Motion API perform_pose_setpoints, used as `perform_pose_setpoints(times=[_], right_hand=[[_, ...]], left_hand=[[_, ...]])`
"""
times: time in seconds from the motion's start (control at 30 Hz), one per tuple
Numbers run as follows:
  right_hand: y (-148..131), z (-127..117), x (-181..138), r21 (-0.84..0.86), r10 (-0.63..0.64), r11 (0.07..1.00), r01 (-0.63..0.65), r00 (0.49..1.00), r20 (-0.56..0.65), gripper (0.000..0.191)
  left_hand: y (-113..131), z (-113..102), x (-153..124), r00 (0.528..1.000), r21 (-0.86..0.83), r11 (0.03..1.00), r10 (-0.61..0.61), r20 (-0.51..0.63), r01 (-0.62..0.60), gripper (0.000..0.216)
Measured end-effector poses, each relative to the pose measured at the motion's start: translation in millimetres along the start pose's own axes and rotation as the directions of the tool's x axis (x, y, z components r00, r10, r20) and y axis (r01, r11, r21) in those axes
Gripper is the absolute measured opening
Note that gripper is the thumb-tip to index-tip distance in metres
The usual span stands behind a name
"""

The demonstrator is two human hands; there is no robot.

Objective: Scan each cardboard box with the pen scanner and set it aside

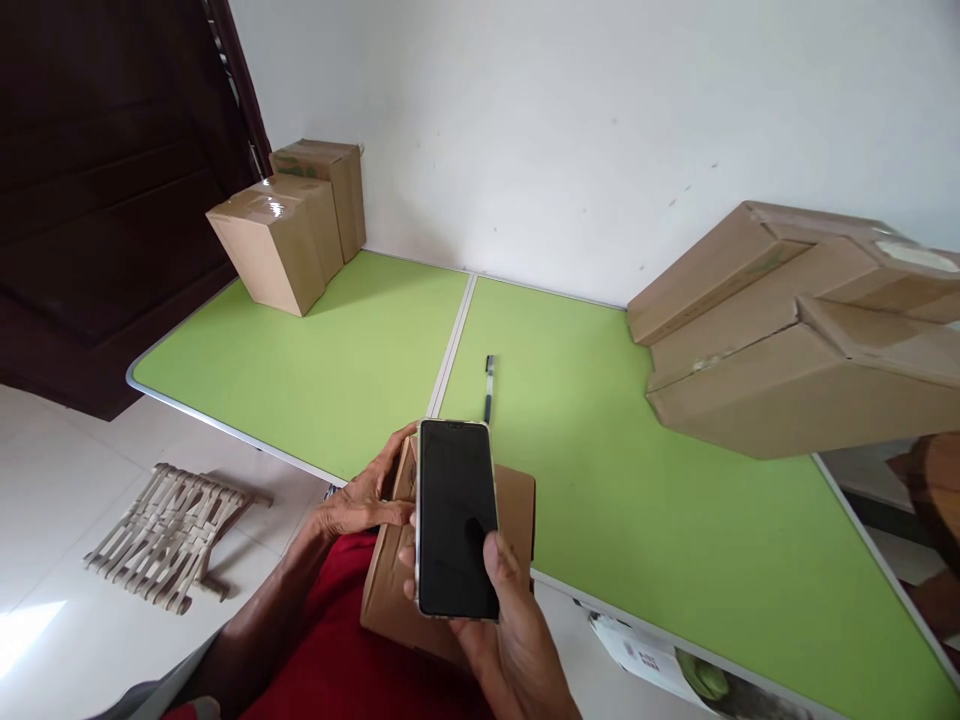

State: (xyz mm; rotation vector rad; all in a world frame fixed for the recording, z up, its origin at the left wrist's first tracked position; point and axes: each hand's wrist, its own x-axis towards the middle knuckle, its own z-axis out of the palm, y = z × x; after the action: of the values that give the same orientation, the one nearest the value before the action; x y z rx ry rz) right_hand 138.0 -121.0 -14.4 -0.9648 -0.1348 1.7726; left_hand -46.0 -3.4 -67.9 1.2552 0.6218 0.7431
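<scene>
My right hand [517, 625] grips a smartphone [456, 510] in a clear case, thumb along its right edge and fingertips showing at its left. The phone's screen is dark. Beneath it sits a cardboard box [517, 505] at the table's front edge, close against my body, partly covered by the phone and my hand. My left hand [366, 500] holds the box's left side, with the fingers curled along its edge. Just beyond the phone, a pen [489, 390] lies on the green table [577, 400].
Two cardboard boxes [289, 250] stand at the table's back left, near a dark door [97, 180]. Several more boxes [765, 350] are stacked at the right. A low woven stool [176, 535] stands on the floor at left. A white wall [540, 130] backs the table.
</scene>
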Motion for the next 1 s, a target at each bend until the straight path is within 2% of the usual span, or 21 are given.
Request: perform_pose_setpoints(times=[0.17,0.5,0.83,1.0], right_hand=[[13.3,-3.4,1.9,0.052,0.021,0.998,-0.021,1.000,-0.001,0.057],[9.6,-5.6,-2.3,0.012,0.057,0.998,-0.057,0.998,0.003,0.066],[9.4,-3.5,-3.4,0.004,0.059,0.998,-0.059,0.998,0.025,0.066],[10.3,-5.3,-2.7,0.015,0.049,0.999,-0.050,0.997,0.051,0.065]], left_hand=[[-4.8,0.4,-0.8,1.000,-0.023,1.000,0.008,-0.005,-0.008,0.119],[8.5,8.6,-2.5,0.998,-0.059,0.998,-0.030,-0.062,0.026,0.107],[2.9,6.5,-2.7,0.997,-0.050,0.999,-0.022,-0.072,0.018,0.105],[-0.3,5.6,-2.1,0.995,-0.077,0.996,-0.058,-0.082,0.052,0.109]])
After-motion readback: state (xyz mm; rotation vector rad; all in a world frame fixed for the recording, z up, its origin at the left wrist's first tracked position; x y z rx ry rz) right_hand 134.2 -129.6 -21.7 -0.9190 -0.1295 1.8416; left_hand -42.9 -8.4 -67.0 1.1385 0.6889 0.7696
